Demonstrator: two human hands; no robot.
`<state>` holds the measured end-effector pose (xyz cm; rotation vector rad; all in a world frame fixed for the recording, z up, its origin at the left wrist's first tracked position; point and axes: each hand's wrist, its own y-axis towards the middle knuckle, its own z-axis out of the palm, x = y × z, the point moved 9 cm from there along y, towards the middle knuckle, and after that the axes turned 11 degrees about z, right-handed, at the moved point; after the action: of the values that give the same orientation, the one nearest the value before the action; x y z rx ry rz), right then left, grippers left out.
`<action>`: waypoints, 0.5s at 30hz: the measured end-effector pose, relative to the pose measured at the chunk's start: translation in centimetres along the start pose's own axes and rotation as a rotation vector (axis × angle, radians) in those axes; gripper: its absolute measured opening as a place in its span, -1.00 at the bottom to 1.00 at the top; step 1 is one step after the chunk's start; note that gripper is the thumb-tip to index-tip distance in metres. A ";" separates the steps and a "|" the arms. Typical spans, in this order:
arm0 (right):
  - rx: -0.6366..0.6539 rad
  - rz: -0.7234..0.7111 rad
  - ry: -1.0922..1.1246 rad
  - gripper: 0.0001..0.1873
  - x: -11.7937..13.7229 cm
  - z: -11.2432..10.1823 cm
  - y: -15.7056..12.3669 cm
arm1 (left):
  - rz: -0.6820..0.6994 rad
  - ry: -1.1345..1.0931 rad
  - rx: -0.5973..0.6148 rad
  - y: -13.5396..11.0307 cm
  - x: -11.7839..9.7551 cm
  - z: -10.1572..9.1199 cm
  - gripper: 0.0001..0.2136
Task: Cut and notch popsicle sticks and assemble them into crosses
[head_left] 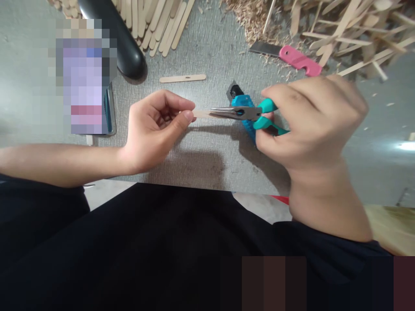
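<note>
Between thumb and forefinger, my left hand (158, 129) pinches one end of a pale wooden craft stick (201, 113). The fingers of my right hand (314, 116) are wrapped round the teal handles of needle-nose pliers (240, 112). Their metal jaws overlap the stick's right end; whether they grip it tightly I cannot tell. Under the pliers lies a blue utility knife (248, 121) with a dark tip, partly covered. Above my left hand, another craft stick (183, 78) with a small dark mark at its middle rests on the table.
A pink-handled knife (300, 60) lies at upper right, beside wood shavings (246, 19) and a heap of sticks (353, 34). More craft sticks (158, 23) lie at the top. A black rounded case (128, 52) and a blurred-out phone (86, 86) are at left on the grey table (201, 164).
</note>
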<state>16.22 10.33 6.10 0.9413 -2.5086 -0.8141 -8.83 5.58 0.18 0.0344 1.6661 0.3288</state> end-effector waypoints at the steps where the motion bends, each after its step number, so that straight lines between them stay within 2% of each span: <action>1: -0.009 -0.020 -0.004 -0.59 0.2 0.0 -0.1 | 0.012 0.006 -0.002 -0.1 -0.1 0.0 -0.87; 6: -0.032 -0.069 -0.045 -0.51 0.2 0.2 -0.3 | 0.024 -0.004 0.004 -0.3 -0.4 0.0 -0.86; 11: -0.024 -0.049 -0.115 -0.59 0.1 0.2 -0.3 | -0.015 -0.004 0.019 -0.3 0.0 0.1 -0.87; 15: -0.006 -0.037 -0.092 -0.61 0.2 0.2 -0.5 | -0.051 -0.021 0.040 -0.1 0.1 0.2 -0.87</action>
<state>16.24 9.99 5.70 0.9723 -2.5714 -0.8951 -8.61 5.52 0.00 0.0255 1.6497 0.2554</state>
